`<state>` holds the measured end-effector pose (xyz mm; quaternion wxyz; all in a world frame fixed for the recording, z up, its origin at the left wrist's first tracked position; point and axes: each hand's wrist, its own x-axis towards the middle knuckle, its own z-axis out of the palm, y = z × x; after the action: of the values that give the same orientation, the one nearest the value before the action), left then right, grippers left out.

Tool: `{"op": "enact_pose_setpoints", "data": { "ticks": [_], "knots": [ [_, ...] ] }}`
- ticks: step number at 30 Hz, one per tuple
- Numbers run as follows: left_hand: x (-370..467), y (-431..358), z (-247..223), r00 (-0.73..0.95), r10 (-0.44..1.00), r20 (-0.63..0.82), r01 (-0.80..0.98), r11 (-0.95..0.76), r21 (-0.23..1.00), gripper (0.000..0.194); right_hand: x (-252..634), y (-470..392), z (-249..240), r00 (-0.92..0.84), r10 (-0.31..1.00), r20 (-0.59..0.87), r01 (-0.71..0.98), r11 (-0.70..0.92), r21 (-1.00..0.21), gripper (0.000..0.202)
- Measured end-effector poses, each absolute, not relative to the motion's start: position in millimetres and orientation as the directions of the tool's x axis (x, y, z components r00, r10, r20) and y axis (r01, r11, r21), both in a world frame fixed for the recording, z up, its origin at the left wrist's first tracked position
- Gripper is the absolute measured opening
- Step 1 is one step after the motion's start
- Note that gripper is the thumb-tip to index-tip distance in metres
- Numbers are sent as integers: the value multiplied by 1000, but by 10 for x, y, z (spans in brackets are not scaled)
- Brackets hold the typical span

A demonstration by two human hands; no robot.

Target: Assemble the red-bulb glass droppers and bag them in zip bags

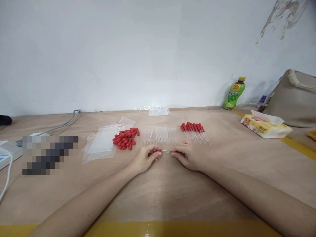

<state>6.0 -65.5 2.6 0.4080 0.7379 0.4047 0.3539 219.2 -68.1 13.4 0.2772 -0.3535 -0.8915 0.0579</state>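
My left hand [147,158] pinches a red rubber dropper bulb [157,151] low over the table. From the bulb's open end a thin clear glass tube [166,151] runs to my right hand [185,154], whose fingers are closed on its other end. Just beyond my hands lies a row of bare clear tubes [161,135]. Left of that row is a pile of loose red bulbs [125,138]. To the right, several droppers with red bulbs fitted [195,131] lie side by side, bulbs pointing away from me.
Clear plastic bags [101,143] lie left of the bulb pile, and another bag [158,112] lies by the wall. At the right are a green drink bottle [234,93], a yellow tissue pack [265,126] and a beige bag [291,98]. Grey cables [66,123] cross the left side.
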Motion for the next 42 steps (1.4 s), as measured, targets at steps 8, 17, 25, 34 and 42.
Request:
{"op": "enact_pose_setpoints", "data": {
  "ticks": [8, 17, 25, 34, 42],
  "knots": [
    [40, -696, 55, 465, 875, 132, 340, -314, 886, 18, 2232, -601, 172, -631, 690, 354, 581, 723, -375, 17],
    [49, -669, 54, 419, 882, 216, 519, -427, 740, 22, 2172, -656, 150, -620, 639, 455, 671, 732, -113, 20],
    [36, -662, 152, 383, 885, 265, 553, -449, 702, 19, 2153, -685, 158, -563, 689, 457, 660, 707, -252, 14],
    [40, -665, 89, 437, 857, 273, 530, -491, 691, 21, 2163, -667, 214, -651, 622, 436, 657, 749, -89, 19],
    [37, -698, 102, 464, 825, 324, 546, -554, 629, 17, 2089, -744, 263, -630, 661, 408, 697, 713, -77, 24]
  ]
}}
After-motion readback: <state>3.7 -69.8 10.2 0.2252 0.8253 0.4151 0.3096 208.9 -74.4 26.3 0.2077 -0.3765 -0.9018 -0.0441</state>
